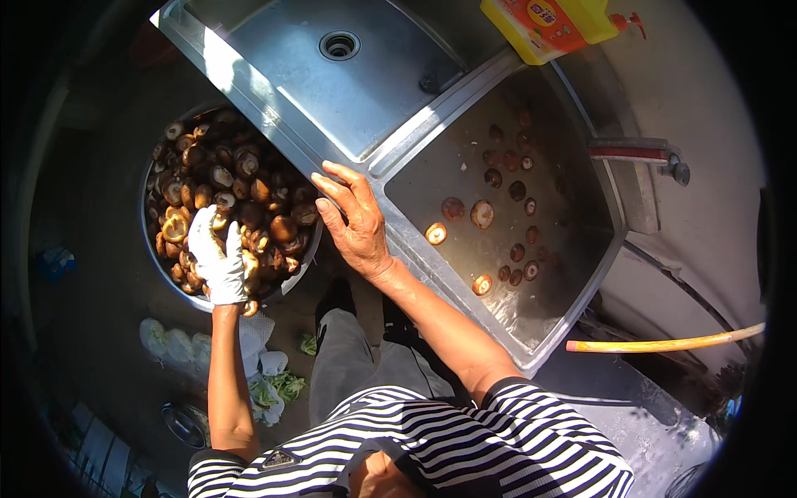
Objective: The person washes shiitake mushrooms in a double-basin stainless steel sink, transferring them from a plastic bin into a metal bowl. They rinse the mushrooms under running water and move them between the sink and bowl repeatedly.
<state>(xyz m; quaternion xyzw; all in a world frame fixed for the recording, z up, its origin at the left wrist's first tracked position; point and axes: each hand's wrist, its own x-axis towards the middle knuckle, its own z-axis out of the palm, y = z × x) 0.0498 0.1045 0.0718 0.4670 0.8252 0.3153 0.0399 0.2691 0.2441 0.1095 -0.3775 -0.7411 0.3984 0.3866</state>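
My left hand (218,255), in a white glove, rests on a heap of brown shiitake mushrooms (249,163) that fills a large round metal basin (147,239) left of the sink. Its thumb stands apart from the fingers; whether a mushroom lies beneath the palm is hidden. My bare right hand (353,221) is at the front edge of the steel double sink (405,233), fingers spread and holding nothing. In the right-hand sink bowl, several mushrooms (482,214) lie scattered in cloudy water. The other bowl (367,93) shows its drain (339,45).
A yellow pump bottle (548,28) stands at the sink's back edge. A red-and-metal fixture (629,152) juts over the water bowl. A yellow hose or rod (660,342) extends at right. Plastic bags (177,348) and leafy greens (286,386) lie on the floor near my legs.
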